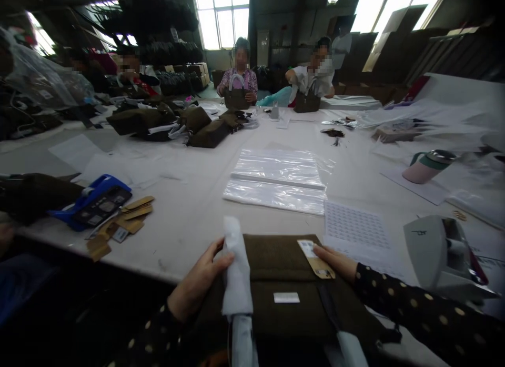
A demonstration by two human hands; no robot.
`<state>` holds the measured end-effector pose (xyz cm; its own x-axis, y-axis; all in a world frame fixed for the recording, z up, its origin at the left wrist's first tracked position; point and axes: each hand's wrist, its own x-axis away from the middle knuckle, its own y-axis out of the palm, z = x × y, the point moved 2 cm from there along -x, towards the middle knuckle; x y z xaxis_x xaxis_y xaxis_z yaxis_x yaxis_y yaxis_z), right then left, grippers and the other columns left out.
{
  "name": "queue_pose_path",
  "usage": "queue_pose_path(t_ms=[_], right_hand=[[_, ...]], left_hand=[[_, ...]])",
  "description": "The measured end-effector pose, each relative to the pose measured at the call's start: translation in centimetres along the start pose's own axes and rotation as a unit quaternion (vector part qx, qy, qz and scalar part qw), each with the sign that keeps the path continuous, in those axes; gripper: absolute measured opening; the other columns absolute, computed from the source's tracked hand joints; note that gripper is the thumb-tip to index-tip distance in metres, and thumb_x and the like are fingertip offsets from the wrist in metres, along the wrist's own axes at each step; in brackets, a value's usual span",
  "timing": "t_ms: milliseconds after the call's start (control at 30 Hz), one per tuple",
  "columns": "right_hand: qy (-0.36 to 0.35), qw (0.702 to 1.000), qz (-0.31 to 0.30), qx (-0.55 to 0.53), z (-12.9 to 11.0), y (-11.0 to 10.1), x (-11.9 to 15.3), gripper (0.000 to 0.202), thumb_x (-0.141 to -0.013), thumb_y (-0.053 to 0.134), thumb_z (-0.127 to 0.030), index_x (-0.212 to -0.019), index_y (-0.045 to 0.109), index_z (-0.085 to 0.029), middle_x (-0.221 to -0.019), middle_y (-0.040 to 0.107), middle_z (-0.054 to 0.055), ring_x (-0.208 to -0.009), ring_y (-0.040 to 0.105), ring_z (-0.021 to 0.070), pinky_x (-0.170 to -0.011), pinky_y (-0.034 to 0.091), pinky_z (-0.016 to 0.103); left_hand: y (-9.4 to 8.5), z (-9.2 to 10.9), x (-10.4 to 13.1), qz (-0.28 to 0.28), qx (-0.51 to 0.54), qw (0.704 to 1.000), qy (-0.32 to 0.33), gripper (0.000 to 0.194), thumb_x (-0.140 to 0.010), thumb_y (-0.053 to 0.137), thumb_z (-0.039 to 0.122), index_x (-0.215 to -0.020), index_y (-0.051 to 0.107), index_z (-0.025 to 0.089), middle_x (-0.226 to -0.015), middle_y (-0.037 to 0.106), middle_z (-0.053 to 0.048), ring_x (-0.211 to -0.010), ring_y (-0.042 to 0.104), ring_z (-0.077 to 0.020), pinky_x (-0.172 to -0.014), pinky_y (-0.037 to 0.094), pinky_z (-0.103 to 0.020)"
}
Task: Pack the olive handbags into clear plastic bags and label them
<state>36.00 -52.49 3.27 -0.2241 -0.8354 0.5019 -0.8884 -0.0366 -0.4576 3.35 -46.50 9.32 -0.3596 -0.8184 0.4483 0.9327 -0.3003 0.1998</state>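
Note:
In front of me on the table's near edge lies a dark brown-green bag (282, 259) with a small white label (286, 297) on it. My left hand (201, 277) is closed around one bag handle, which is wrapped in white foam (235, 267). Over at the bag's upper right, my right hand (337, 261) has its fingers on a kraft paper tag (317, 264) with a white sticker. Its fingertips press the tag's edge; the underside is hidden. Another strap with a pale wrapping (351, 348) hangs down the bag's front at the right.
Clear plastic bags (276, 180) lie stacked beyond the bag. A printed sheet (355, 225) and a grey device (437, 256) are at right, with a pink cup (426, 167) behind. Leftward are a blue-cased phone (100, 204), kraft tags (132, 214) and dark bags (209, 132). People work across the table.

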Motion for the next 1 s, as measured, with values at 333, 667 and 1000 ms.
queue_pose_path(t_ms=[333, 667, 1000], right_hand=[[-0.237, 0.946, 0.206, -0.076, -0.4, 0.7, -3.2, 0.072, -0.069, 0.058, -0.058, -0.125, 0.037, -0.017, -0.114, 0.054, 0.01, -0.102, 0.053, 0.0251, -0.092, 0.04, 0.044], [-0.14, 0.965, 0.199, -0.1, 3.4, 2.7, -2.7, 0.07, -0.068, 0.056, -0.059, -0.123, 0.037, -0.021, -0.117, 0.052, 0.008, -0.109, 0.049, 0.0255, -0.097, 0.036, 0.043], [-0.098, 0.967, 0.208, -0.114, 2.8, 2.8, -3.6, 0.069, -0.069, 0.056, -0.059, -0.124, 0.038, -0.022, -0.119, 0.05, 0.007, -0.113, 0.045, 0.0253, -0.102, 0.032, 0.042]], left_hand=[[-0.7, -3.1, -6.8, -0.008, -0.094, 0.949, 0.302, 0.075, -0.069, 0.064, 0.041, -0.132, 0.031, 0.016, -0.136, 0.038, -0.015, -0.123, 0.039, -0.0302, -0.099, 0.035, -0.042], [-1.5, -3.7, -5.0, 0.047, -0.223, 0.925, 0.304, 0.06, -0.08, 0.057, 0.032, -0.132, 0.029, 0.021, -0.132, 0.043, -0.014, -0.119, 0.044, -0.0264, -0.097, 0.039, -0.044], [4.3, 3.9, -8.4, 0.045, -0.592, 0.701, 0.395, 0.033, -0.068, 0.071, 0.036, -0.1, 0.066, 0.03, -0.131, 0.048, -0.002, -0.126, 0.031, -0.0302, -0.106, 0.014, -0.057]])
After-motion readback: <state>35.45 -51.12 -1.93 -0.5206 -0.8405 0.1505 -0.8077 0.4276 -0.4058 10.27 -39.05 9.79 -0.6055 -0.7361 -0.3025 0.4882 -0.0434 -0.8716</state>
